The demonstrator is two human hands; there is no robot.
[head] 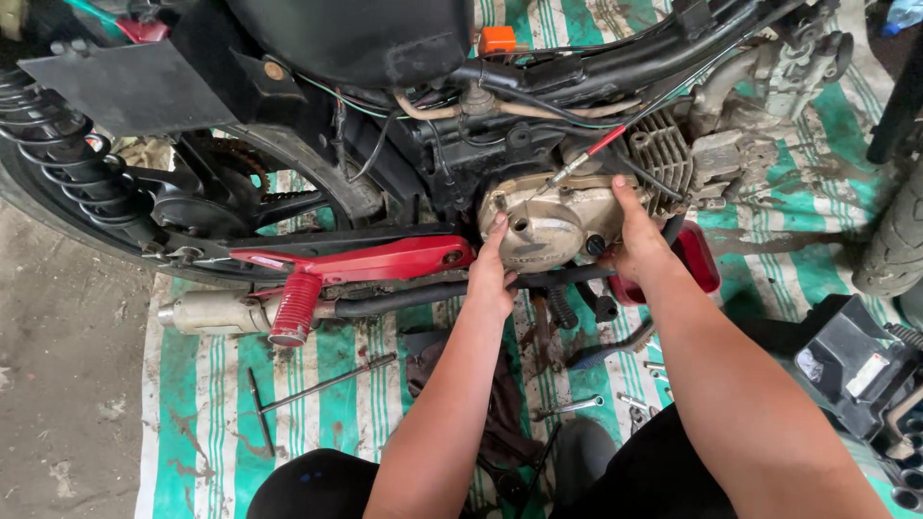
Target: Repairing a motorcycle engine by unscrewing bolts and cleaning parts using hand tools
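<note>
1. Your left hand (pixel 492 279) sits at the lower-left edge of the engine side cover (pixel 551 223), fingers together & pressed on its rim.
2. Your right hand (pixel 639 245) is on the cover's right edge, fingers spread, thumb up by the cylinder fins (pixel 663 154). Not clamped, just flat on metal.
3. Cover lies betw. both hands, long axis left-right, straight ahead of the fingertips; both hands touch it.
4. Below: striped green/white tarp (pixel 192 404) w/ T-handle wrench (pixel 317 386) & spanner (pixel 569 407). Room tight: red footrest bracket (pixel 356 261) just left.
</note>
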